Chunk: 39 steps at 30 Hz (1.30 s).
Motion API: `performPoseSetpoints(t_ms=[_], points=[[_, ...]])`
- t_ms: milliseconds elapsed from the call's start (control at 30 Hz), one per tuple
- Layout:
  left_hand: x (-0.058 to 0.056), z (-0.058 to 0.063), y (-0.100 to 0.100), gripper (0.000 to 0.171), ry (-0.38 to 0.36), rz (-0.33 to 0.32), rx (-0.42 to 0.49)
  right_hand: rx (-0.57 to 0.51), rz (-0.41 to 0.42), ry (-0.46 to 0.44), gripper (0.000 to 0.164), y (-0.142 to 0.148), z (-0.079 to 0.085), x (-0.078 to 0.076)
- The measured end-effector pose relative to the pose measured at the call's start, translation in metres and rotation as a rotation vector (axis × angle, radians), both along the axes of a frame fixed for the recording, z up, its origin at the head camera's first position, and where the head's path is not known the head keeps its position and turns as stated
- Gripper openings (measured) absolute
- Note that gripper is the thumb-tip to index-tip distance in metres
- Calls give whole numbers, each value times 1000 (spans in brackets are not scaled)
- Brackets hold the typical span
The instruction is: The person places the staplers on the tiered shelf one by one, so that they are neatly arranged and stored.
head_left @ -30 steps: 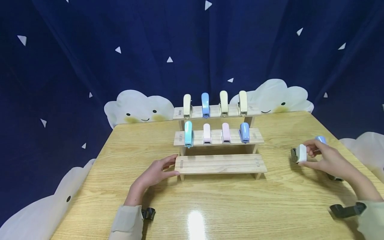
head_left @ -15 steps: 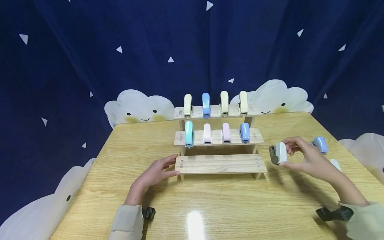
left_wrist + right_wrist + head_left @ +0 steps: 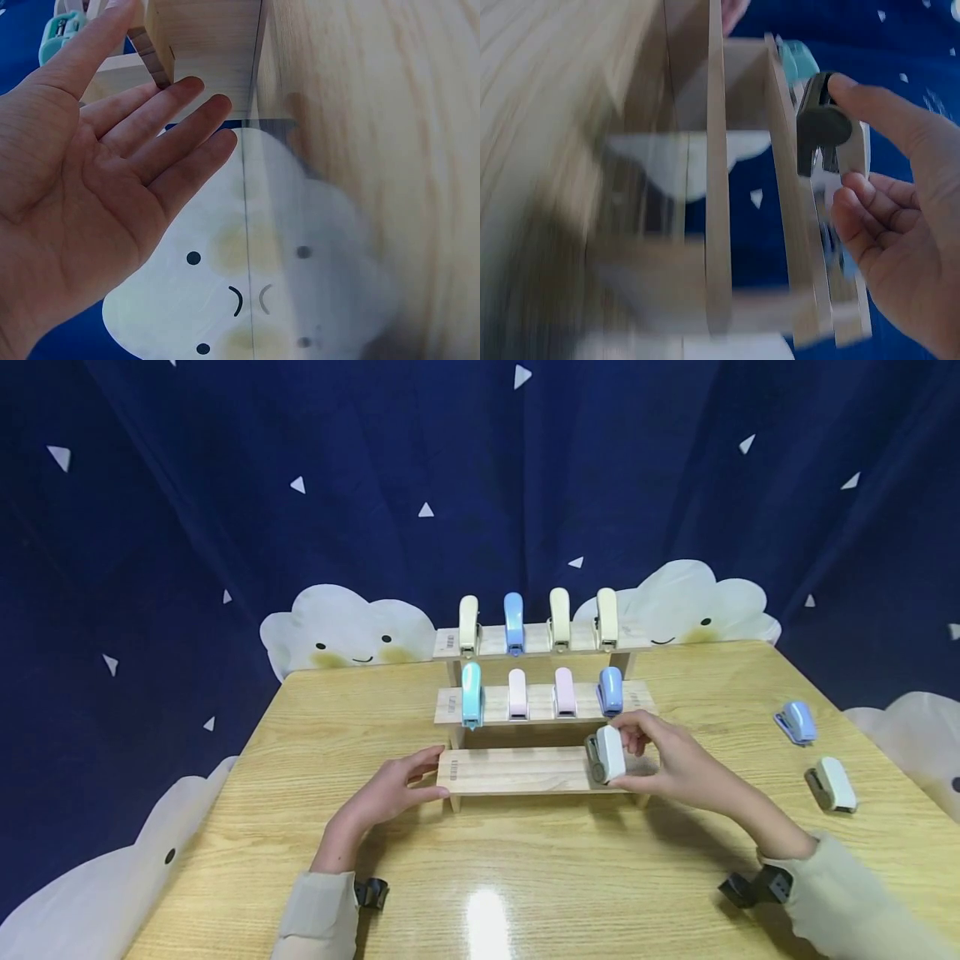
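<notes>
My left hand (image 3: 393, 789) holds the left end of the lowest shelf of a wooden three-tier rack (image 3: 517, 770), thumb at the front edge and index finger at the back; its other fingers stretch out past the end in the left wrist view. Over this shelf's right part, my right hand (image 3: 675, 764) pinches a white stapler (image 3: 612, 752) with a dark grey base (image 3: 825, 127). Thumb and fingertips grip its two ends, and it hovers close over the board. Above, the middle tier carries a turquoise stapler (image 3: 471, 695), two pale pink ones (image 3: 564, 692) and a blue one (image 3: 611, 691).
Cream staplers (image 3: 558, 618) and a blue stapler (image 3: 513, 622) stand on the top tier. At the table's right lie another blue stapler (image 3: 798, 722) and a white stapler (image 3: 834, 785). A dark blue curtain (image 3: 480, 460) with cloud shapes hangs behind the table (image 3: 375, 710).
My right hand has carried the white stapler leftward from the table's right side to over the lowest shelf, uncovering the blue and white staplers there. My left hand has stayed put.
</notes>
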State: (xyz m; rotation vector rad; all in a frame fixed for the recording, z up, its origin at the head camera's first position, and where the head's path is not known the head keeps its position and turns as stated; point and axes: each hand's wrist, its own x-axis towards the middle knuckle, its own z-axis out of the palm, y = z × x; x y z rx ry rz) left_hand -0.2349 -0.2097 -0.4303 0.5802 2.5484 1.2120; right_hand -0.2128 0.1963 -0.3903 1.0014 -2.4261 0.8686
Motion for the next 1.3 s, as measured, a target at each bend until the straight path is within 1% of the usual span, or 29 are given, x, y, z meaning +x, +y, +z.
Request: performPoseSetpoints(t_ms=[100, 200, 333, 433, 600, 700, 900, 1033, 1167, 1300], points=[[0, 0, -1, 76, -3, -1, 5, 7, 19, -5, 65, -19, -2, -2], [0, 0, 0, 76, -7, -1, 12, 23, 15, -17, 66, -39, -3, -1], [0, 0, 0, 76, -8, 0, 13, 24, 17, -68, 64, -64, -4, 1], [0, 0, -1, 76, -6, -1, 9, 15, 29, -90, 62, -81, -6, -1], [0, 0, -1, 77, -2, -4, 8, 27, 48, -66, 62, -106, -11, -5], [0, 0, -1, 77, 5, -10, 12, 42, 44, -74, 61, -120, -12, -5], [0, 1, -1, 76, 13, -24, 29, 82, 2, -134, 61, -144, -15, -4], [0, 1, 0, 76, 8, -26, 38, 107, -19, -145, 63, -154, -19, -5], [0, 1, 0, 76, 2, -27, 40, 95, -25, -163, 63, -160, -20, -8], [0, 1, -1, 75, 1, -28, 38, 57, -10, -197, 63, -164, -21, -11]])
